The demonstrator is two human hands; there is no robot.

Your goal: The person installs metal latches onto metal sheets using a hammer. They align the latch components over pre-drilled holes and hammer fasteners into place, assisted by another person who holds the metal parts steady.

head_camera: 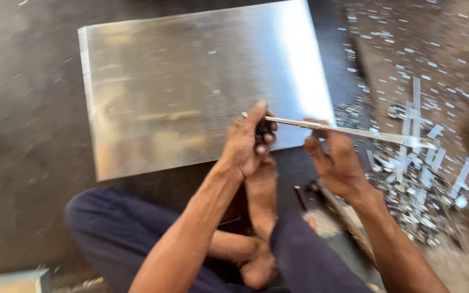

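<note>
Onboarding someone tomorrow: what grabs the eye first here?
The big shiny metal sheet lying flat on the dark floor, top centre. In front of it, the left hand and right hand hold a thin metal strip between them. A pile of metal scraps litters the right.

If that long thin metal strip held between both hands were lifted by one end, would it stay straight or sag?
The long thin silvery metal strip looks narrow and flat, so it would probably flex. The left hand and right hand hold it apart, which suggests it needs support. It is likely light, like the cut metal offcuts nearby.
</note>
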